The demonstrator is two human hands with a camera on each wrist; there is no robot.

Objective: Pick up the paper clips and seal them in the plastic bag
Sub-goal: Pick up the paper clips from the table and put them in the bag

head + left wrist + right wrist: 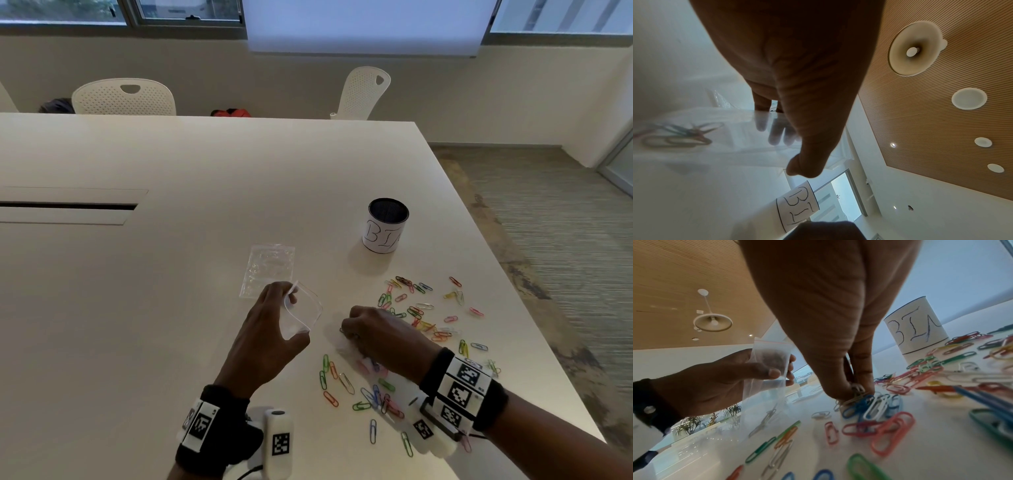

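My left hand (274, 318) holds a small clear zip bag (303, 310) off the table, thumb on one side and fingers on the other; the bag (768, 368) has a red seal strip at its top. Through the bag (719, 138) a few coloured clips show blurred. My right hand (363, 329) is down on the table, its fingertips (861, 391) pinching a silver paper clip (856, 395) beside blue and white clips. Many coloured paper clips (414, 308) lie scattered to the right and near my wrists (363, 394).
A stack of spare clear bags (269, 270) lies flat just beyond my left hand. A black mesh cup with a white label (385, 226) stands behind the clips. The table's right edge (513, 298) runs close past the clips. A cable slot (68, 206) sits far left.
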